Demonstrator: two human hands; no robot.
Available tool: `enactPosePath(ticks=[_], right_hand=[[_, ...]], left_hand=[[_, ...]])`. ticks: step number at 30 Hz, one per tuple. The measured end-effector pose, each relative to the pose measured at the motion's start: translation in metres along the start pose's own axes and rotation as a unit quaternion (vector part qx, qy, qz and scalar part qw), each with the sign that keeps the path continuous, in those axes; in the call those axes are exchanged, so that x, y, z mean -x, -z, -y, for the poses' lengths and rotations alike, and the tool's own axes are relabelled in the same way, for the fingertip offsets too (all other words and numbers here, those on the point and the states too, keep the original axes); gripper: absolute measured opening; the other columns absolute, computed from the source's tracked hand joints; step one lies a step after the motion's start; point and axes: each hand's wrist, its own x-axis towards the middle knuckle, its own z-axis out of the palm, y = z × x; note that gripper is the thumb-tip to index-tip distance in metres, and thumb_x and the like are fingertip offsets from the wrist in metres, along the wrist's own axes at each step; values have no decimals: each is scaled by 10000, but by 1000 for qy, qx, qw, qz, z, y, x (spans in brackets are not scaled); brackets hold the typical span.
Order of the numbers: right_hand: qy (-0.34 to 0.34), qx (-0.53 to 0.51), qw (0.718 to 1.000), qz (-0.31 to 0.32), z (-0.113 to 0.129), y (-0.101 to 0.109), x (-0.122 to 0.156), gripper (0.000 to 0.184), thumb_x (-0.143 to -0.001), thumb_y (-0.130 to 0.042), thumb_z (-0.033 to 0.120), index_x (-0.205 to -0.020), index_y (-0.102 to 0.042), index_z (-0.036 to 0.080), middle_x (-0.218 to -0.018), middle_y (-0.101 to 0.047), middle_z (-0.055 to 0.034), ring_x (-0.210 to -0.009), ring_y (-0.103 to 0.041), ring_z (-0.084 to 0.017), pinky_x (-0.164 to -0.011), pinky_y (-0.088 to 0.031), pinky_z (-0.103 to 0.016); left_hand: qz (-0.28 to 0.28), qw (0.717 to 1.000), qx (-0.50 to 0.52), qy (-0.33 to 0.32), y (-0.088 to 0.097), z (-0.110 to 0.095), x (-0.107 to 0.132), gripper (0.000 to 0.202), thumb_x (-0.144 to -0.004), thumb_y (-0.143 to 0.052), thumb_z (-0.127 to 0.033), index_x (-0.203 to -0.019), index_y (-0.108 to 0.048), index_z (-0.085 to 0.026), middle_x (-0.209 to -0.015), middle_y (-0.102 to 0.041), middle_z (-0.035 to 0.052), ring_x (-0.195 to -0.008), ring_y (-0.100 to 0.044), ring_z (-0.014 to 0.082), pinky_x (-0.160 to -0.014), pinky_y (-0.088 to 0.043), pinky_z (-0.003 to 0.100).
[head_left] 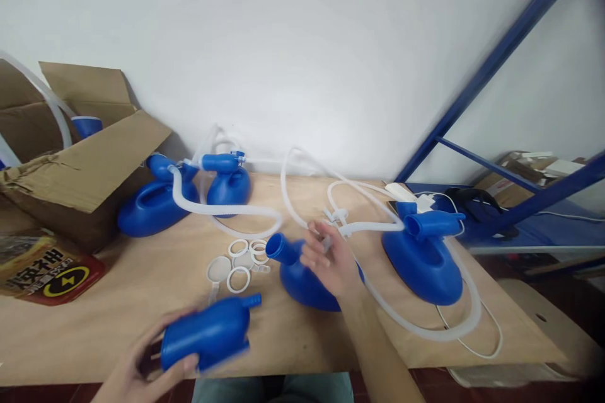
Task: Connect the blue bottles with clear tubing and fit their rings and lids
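Observation:
My left hand (158,352) is closed around a blue plastic cup-like piece (210,334) with a narrow spout, held above the table's front edge. My right hand (331,258) is raised over a blue plastic bottle (302,283) with an open neck, hiding part of it. Its fingers are curled together, with a small whitish bit between them too small to name. White rings (239,279) and round white caps (219,269) lie left of that bottle. Behind the right hand are small white fittings (339,216) by a clear hose (373,226).
Another blue bottle (420,264) with a hose stands at the right, and two more bottles (155,208) stand at the back left. An open cardboard box (108,151) and a printed package (51,271) occupy the left side. A blue metal frame (491,69) rises at the right.

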Motion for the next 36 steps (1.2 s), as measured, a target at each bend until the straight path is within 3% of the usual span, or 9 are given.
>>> enactPosePath(ticks=[4,7,15,17,22,26,31,34,36], right_hand=[[17,151,981,-123,2,17,-3,616,-768,-872,474,-1223,-503,287,-757,-660,99,-354,-266,-10,-374,-316,-157],[79,313,929,-181,13,34,-2,810,-754,-861,482,-1384,-381,317,-881,-699,61,-348,-387,-43,-354,-375,-205],[70,711,669,-203,55,98,-27,405,-991,-531,382,-1374,-526,249,-902,-677,3,-578,-646,-153,-636,-564,-307],[69,740,637,-205,56,112,-40,367,-966,-554,327,-1316,-587,223,-1001,-687,-46,-789,-696,-205,-796,-569,-342],[89,774,585,-225,43,134,-64,370,-901,-625,314,-1253,-659,206,-1243,-595,-121,-1205,-579,-313,-1082,-454,-432],[109,782,560,-250,35,145,-79,492,-863,-685,350,-1331,-636,207,-1414,-498,-157,-1338,-462,-358,-1158,-366,-496],[92,775,582,-228,34,156,-97,210,-936,-664,361,-1024,-707,176,-1100,-681,-82,-1069,-629,-244,-973,-497,-399],[94,765,593,-235,34,158,-98,213,-1001,-612,349,-1081,-673,162,-991,-696,-45,-902,-667,-204,-876,-543,-393],[117,760,584,-259,35,159,-96,272,-998,-567,295,-1219,-644,155,-1122,-688,-106,-1053,-657,-260,-976,-522,-454]], left_hand=[[-48,998,31,29,-3,-14,-31,677,-491,-967,-549,-1085,-783,-281,-1226,-782,62,-987,-781,341,-770,-692,364],[-33,997,56,35,-11,-6,-35,673,-514,-963,-553,-1091,-779,-260,-1192,-786,59,-955,-774,313,-713,-681,306],[-59,979,166,100,-36,11,-28,755,-504,-981,-540,-1136,-736,-209,-1111,-758,73,-778,-749,260,-561,-639,290],[-77,979,172,76,-41,2,-30,740,-517,-977,-537,-1130,-720,-211,-1102,-746,65,-756,-741,246,-547,-625,282],[-78,989,97,-74,-62,-26,-17,590,-614,-935,-516,-1067,-703,-218,-1038,-745,54,-822,-727,246,-603,-608,272],[-62,967,-17,-245,-104,-42,6,442,-701,-893,-454,-997,-659,-223,-1034,-717,70,-926,-737,273,-700,-634,318],[-97,896,-83,-425,-181,-50,14,415,-827,-799,-381,-1133,-566,-227,-1152,-636,112,-1058,-707,279,-816,-638,398],[-128,877,-97,-452,-220,-48,8,412,-874,-759,-374,-1174,-526,-214,-1128,-605,114,-1037,-696,270,-756,-633,378],[-146,874,-96,-453,-239,-44,4,417,-881,-752,-357,-1187,-514,-205,-1113,-587,115,-1043,-681,274,-754,-624,383]])
